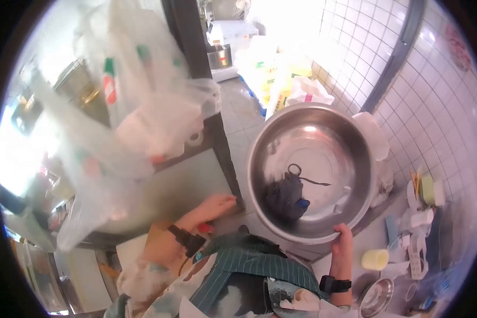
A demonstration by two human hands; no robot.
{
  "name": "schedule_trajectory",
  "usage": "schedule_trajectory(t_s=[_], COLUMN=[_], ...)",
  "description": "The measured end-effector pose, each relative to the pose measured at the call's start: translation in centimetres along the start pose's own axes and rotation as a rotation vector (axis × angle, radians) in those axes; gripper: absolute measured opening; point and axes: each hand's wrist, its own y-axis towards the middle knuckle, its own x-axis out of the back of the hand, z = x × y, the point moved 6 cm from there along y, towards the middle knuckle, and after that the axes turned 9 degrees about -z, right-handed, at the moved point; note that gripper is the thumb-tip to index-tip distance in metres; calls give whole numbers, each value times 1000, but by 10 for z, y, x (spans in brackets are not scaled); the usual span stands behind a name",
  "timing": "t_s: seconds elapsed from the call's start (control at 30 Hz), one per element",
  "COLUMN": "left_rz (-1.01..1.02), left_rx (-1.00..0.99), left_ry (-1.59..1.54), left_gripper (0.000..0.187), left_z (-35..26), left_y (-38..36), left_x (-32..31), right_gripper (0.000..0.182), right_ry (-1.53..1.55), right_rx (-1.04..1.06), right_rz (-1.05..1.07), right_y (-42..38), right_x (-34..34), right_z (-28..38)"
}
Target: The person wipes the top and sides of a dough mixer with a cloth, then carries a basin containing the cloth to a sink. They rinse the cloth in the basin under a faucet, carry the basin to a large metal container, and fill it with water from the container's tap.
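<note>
A large stainless steel basin (323, 138) is tilted toward me on the right of the view. Inside lies a bunched dark grey cloth item (285, 197) with a blue patch and a thin black cord ending in a loop. My right hand (343, 237) grips the basin's near rim, fingers curled over the edge. Away from the basin, my left hand (215, 205) reaches out beside the dark post, fingers extended, and holds nothing I can see. Both wrists wear black bands. What supports the basin is hidden beneath it.
Translucent plastic bags (148, 95) hang at upper left, beside a dark post (188, 37). White and yellow packages (275, 74) and a scale stand at the back. A small metal bowl (377, 298) and a yellow cup (375, 259) are at lower right, near the tiled wall (424, 106).
</note>
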Motion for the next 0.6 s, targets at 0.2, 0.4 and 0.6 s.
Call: schedule_trajectory(t_s=[0.2,0.4,0.6], left_rz=[342,169,-107], left_rx=[374,791,1029], left_ry=[254,163,-11], left_gripper=[35,33,36], left_z=[175,238,172], left_y=[-21,-60,-33], left_x=[-5,-9,-89], right_gripper=[12,14,17], right_ry=[27,-220,-586], right_rx=[-108,-156,-292], right_rz=[-62,158,478], right_y=[57,145,236], right_x=[-69,-213,-357], right_z=[8,35,42])
